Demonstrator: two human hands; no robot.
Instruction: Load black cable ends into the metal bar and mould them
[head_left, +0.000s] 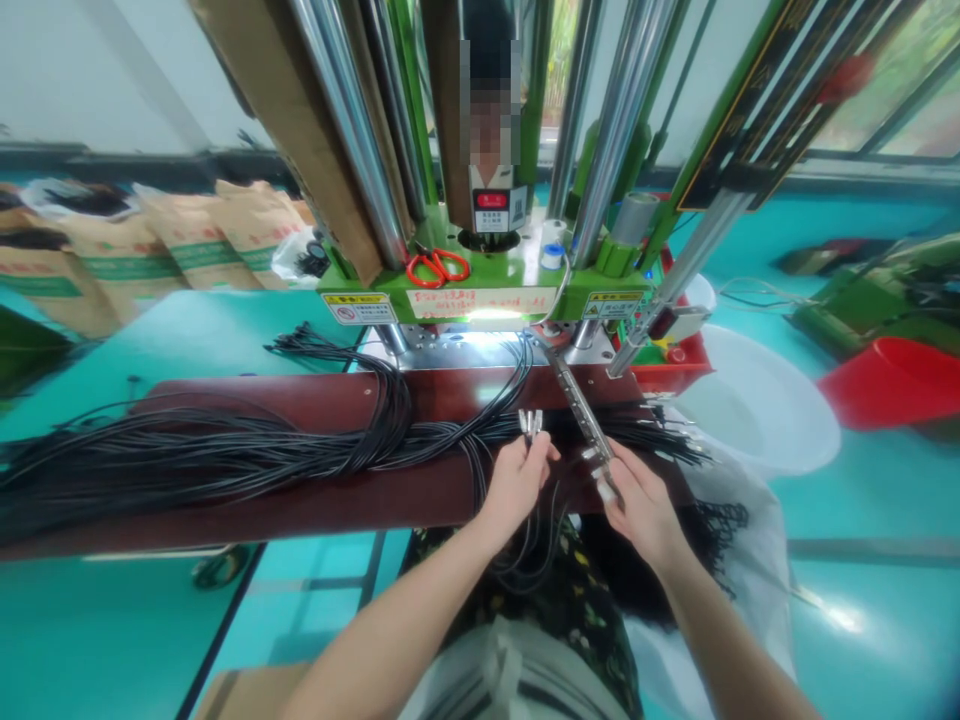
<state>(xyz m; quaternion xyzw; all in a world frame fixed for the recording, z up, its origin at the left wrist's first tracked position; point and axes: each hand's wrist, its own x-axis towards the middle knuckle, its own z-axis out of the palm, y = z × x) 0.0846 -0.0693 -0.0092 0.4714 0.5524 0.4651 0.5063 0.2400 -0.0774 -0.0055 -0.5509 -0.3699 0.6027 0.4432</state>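
Note:
My left hand [521, 478] is closed round a few black cables, whose silvery connector ends [530, 421] poke up past the fingers. To its right, my right hand [637, 500] grips the near end of a long metal bar [579, 405] with a row of slots or holes. That bar slants away toward the lit bed of the green press [487, 348]. Small pale pieces show beside the bar near my fingers; I cannot make out what they are. Long bundles of black cable [300, 455] lie across the brown board [442, 392] in front of me.
Red-handled scissors [437, 267] and a small blue-and-white container [553, 256] rest on the press. A red bin [679, 375] and a white tub [765, 410] stand at right. Paper sacks [180, 240] line the back left. A person is partly visible behind the press.

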